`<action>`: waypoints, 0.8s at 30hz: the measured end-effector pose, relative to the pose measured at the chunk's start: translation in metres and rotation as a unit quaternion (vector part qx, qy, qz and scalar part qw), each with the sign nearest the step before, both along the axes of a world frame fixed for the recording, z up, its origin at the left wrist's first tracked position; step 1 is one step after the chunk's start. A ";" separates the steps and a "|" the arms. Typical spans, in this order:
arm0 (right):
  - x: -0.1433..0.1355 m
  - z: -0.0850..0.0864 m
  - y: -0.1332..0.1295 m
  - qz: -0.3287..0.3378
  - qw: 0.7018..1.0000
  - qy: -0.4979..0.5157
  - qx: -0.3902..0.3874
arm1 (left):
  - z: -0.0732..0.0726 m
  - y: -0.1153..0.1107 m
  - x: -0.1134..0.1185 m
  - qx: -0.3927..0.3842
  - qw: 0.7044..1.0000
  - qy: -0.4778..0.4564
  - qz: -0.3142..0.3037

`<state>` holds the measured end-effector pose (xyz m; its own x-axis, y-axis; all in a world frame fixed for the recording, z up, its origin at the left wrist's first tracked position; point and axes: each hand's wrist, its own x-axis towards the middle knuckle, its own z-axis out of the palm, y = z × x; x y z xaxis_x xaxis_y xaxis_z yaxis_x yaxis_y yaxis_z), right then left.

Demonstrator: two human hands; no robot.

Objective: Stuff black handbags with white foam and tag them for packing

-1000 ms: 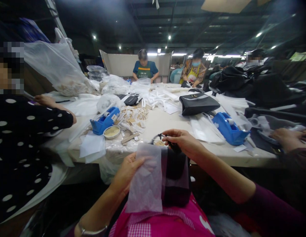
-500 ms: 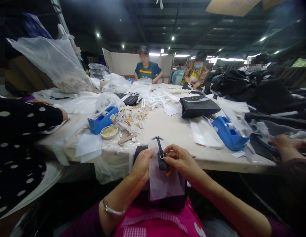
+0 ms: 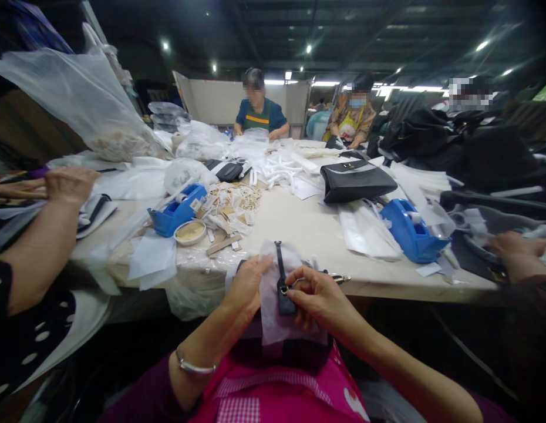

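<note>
A sheet of thin white tissue paper (image 3: 273, 332) lies over a black bag (image 3: 303, 355) on my lap. My left hand (image 3: 247, 283) is closed on the left edge of the paper, thumb on top. Along the paper runs a narrow black strap with a small gold buckle and a wider black tag (image 3: 286, 304) at its lower end. The thumb and forefinger of my right hand (image 3: 316, 294) pinch the strap at the buckle. My other right fingers curl under, partly hidden. A metal zip end (image 3: 341, 279) sticks out beyond my right hand.
Blue tape dispensers (image 3: 178, 210) (image 3: 409, 232) stand left and right on the table (image 3: 282, 220). Near the left one are a round tin (image 3: 190, 232) and a heap of tags (image 3: 231, 202). A black handbag (image 3: 356, 181) lies ahead. Co-workers' arms (image 3: 57, 205) (image 3: 515, 252) reach in from both sides.
My hands, still on the paper and the strap, shift slightly left and down in the picture. The co-worker's arm at the left has swung into view over the table.
</note>
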<state>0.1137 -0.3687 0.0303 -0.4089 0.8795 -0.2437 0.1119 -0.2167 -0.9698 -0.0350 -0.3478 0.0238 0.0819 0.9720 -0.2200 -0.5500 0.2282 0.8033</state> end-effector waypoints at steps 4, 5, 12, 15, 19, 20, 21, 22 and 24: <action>0.006 0.003 0.002 0.042 0.998 -0.040 0.018 | 0.000 0.000 0.001 -0.009 1.000 0.004 -0.008; 0.011 0.006 0.006 0.060 0.996 -0.053 0.040 | -0.001 0.001 0.001 -0.010 1.000 0.002 -0.010; 0.042 0.022 0.080 0.100 0.833 -0.246 0.486 | 0.004 0.005 -0.008 -0.037 0.998 -0.021 -0.041; 0.037 0.014 0.105 0.194 0.788 -0.241 0.533 | 0.009 0.006 -0.011 -0.065 0.997 -0.011 -0.042; 0.022 0.007 0.127 0.261 0.795 -0.158 0.524 | 0.011 0.008 -0.014 -0.090 0.995 0.005 -0.040; 0.018 0.008 0.133 0.276 0.803 -0.127 0.513 | 0.012 0.008 -0.014 -0.094 0.995 0.011 -0.037; 0.014 0.010 0.138 0.293 0.811 -0.096 0.497 | 0.013 0.009 -0.015 -0.098 0.994 0.018 -0.033; 0.009 0.012 0.144 0.311 0.820 -0.068 0.476 | 0.014 0.009 -0.016 -0.100 0.994 0.027 -0.031; 0.001 0.018 0.154 0.340 0.838 -0.037 0.426 | 0.016 0.010 -0.017 -0.105 0.993 0.045 -0.031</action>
